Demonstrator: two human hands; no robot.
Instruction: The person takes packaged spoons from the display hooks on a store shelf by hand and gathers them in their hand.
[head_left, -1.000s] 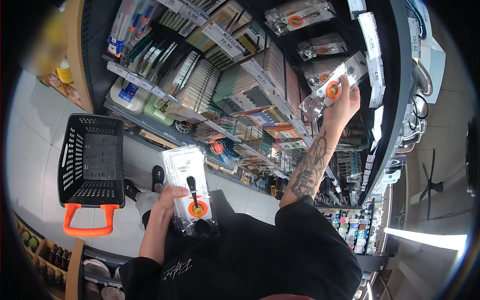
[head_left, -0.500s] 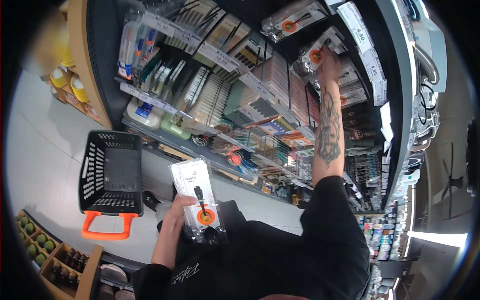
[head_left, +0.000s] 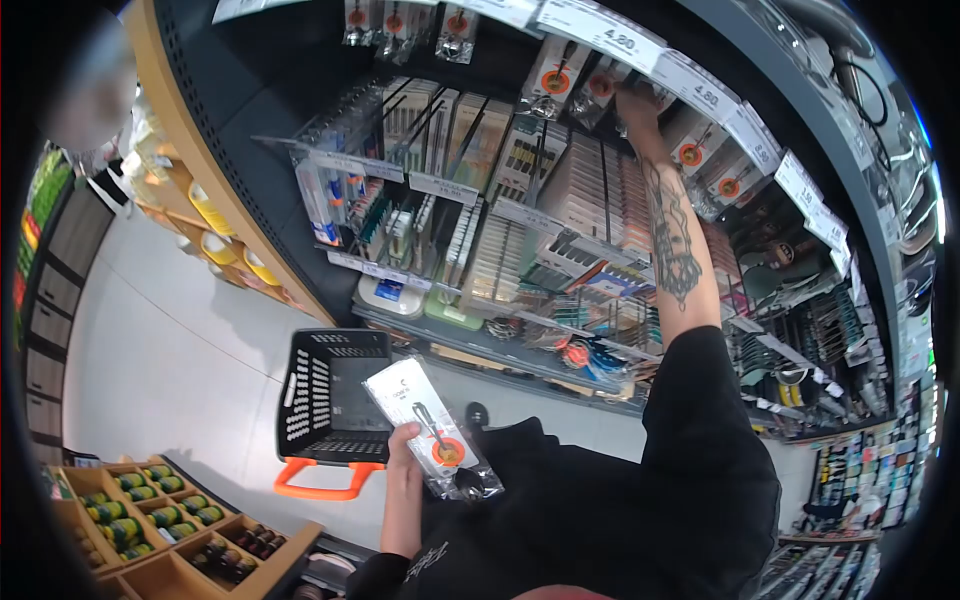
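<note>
My left hand (head_left: 402, 452) is closed around a packaged spoon (head_left: 437, 432), a white card with an orange circle and a dark spoon under clear plastic. I hold it low, in front of my black shirt. My right arm, tattooed on the forearm, stretches up to the rack. There my right hand (head_left: 638, 108) has its fingers curled at the edge of another packaged spoon (head_left: 600, 88); the fingertips are partly hidden in shadow. More spoon packs (head_left: 551, 80) hang just left of it, and others (head_left: 692, 152) hang to its right.
A black shopping basket (head_left: 335, 390) with an orange handle stands on the floor to my left. Price labels (head_left: 620, 38) run along the rack's top edge. Below hang boxed chopsticks (head_left: 600, 185) on hooks. A wooden crate with jars (head_left: 120, 530) sits at lower left.
My view has turned, so the basket and rack appear further right and the upper packs show more. My left hand still holds its pack. My right hand stays among the hanging spoon packs.
</note>
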